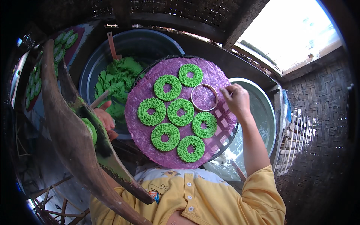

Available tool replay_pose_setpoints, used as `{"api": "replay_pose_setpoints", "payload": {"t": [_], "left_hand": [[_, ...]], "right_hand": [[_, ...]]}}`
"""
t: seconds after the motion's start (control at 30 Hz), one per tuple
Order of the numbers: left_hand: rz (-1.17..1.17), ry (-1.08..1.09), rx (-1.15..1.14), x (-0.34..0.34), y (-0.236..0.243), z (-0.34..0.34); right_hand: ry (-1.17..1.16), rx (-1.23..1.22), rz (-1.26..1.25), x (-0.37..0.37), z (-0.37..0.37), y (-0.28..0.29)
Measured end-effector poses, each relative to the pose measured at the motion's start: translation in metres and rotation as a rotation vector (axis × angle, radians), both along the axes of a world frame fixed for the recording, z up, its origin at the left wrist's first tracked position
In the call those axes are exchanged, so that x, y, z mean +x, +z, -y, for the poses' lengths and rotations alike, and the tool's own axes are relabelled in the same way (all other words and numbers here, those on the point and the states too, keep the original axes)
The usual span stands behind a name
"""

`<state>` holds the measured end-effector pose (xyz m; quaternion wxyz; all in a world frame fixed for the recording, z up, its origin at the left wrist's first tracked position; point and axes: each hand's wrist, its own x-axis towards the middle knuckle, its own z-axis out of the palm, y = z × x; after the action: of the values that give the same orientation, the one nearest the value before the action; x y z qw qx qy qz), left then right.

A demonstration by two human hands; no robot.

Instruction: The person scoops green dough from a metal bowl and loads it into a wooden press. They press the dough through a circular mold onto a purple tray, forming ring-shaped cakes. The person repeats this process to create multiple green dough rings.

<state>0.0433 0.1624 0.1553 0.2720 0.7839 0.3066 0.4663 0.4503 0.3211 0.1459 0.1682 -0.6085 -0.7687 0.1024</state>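
Note:
A long two-armed wooden press (69, 120) slants across the left side, with bright green dough (89, 130) between its arms. Behind it my left hand (105, 119) grips it with curled fingers; the press hides part of the palm. My right hand (237, 99) is curled just right of a thin pale ring (204, 97), with nothing visible in the fingers. The ring lies on a round purple woven mat (140, 90). Several green lacy dough rings (151, 111), each with a hole in the middle, lie on the mat.
Behind the mat at left, a large dark basin (157, 39) holds green dough (120, 77) and a flat-handled tool (112, 47). A pale basin (262, 131) with liquid stands at right. More green rings (60, 52) lie at far left. A woven wall (318, 112) borders the right.

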Motion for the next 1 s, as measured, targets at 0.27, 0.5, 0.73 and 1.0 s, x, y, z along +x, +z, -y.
{"api": "replay_pose_setpoints", "payload": {"t": [0.27,0.5,0.73,1.0], "left_hand": [[-0.08,-0.014,0.024,0.008,0.022,-0.009],[-0.161,-0.109,0.137,0.008,0.026,-0.015],[-0.173,-0.057,0.113,0.02,0.029,-0.015],[-0.127,0.194,0.1,0.094,0.029,-0.04]], "right_hand": [[-0.122,-0.299,-0.174,0.047,-0.018,-0.019],[-0.248,-0.617,-0.649,0.07,0.031,-0.029],[-0.496,-1.047,-0.969,0.052,0.118,-0.01],[0.453,-0.875,-0.535,0.012,0.138,0.068]]}}
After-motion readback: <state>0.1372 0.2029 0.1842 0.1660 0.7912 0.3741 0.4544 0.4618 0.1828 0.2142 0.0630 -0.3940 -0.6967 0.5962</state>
